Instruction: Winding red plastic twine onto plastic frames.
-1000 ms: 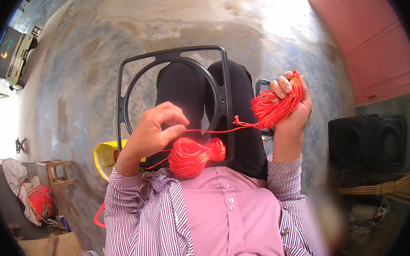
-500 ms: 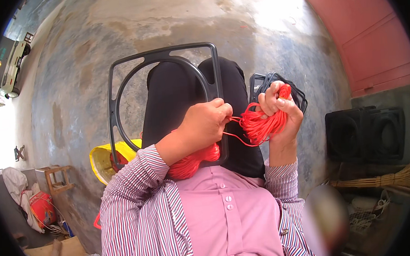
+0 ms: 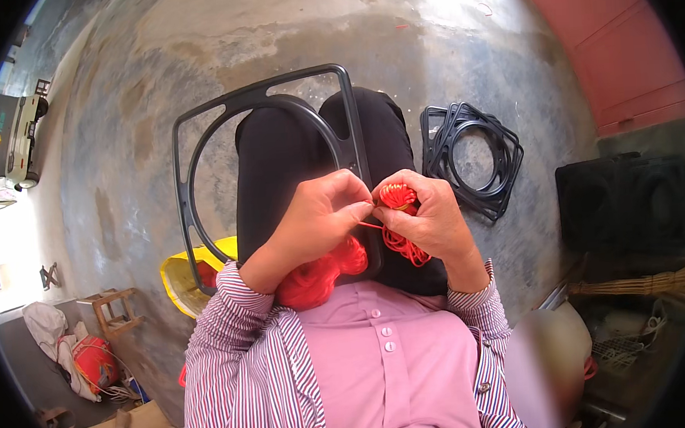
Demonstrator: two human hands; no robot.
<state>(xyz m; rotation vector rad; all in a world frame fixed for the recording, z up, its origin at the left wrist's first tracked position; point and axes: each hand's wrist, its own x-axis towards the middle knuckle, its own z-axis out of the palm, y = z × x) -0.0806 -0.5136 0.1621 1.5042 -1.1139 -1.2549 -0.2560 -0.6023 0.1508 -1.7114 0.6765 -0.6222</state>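
My right hand [image 3: 437, 220] is closed around a looped bundle of red cord [image 3: 399, 199], its loops hanging below the fingers. Close against it, my left hand [image 3: 319, 211] pinches at the cord beside the bundle; a single red strand runs between the hands. The exact spot of the pinch is partly hidden by the fingers. A larger heap of fine red cord [image 3: 315, 282] lies in my lap under the left wrist. Across my thighs leans a black square frame [image 3: 352, 154] with a round opening, behind the left hand.
On the floor to the right lies a stack of similar black frames [image 3: 442, 149]. A yellow container [image 3: 176, 283] with something red inside stands left of my legs. Black panels [image 3: 624, 204] and a broom [image 3: 637, 284] are at far right, a small wooden stool [image 3: 113, 314] at left.
My right hand has come left and down with the cord bundle, turning it, until it meets my left hand. The gap between the hands has closed. My view has shifted slightly.
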